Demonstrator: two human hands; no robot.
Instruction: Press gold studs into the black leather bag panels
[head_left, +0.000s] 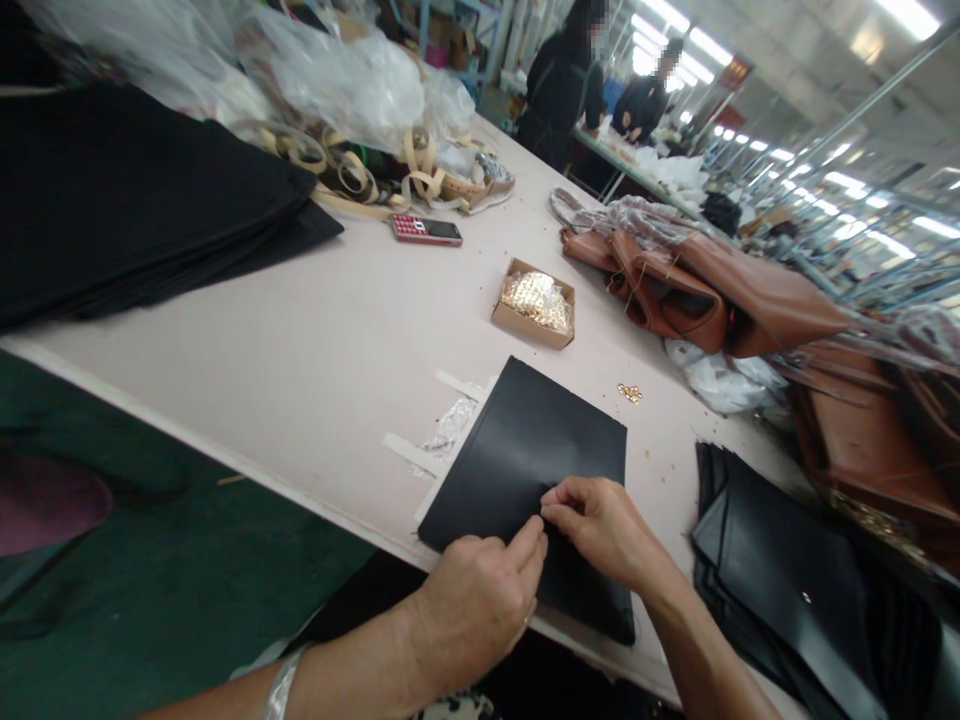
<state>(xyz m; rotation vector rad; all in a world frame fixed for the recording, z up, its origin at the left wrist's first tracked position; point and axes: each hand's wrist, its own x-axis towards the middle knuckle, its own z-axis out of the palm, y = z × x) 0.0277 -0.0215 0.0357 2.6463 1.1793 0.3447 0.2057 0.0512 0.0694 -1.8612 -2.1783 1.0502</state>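
A black leather-like panel lies at the table's front edge, in front of me. My right hand is over its middle, with thumb and forefinger pinched together. My left hand rests on its lower left part with the fingers curled, and its fingertips come close to those of the right. Whatever is between the fingertips is too small or hidden to make out. Beyond the panel stands a small cardboard box of shiny gold metal pieces. A little pile of gold pieces lies to the right.
A stack of black panels is at the right, beside brown bags. Black sheets are piled at the left. A red phone, coiled tan strips and plastic bags lie farther back. Two people work beyond the table.
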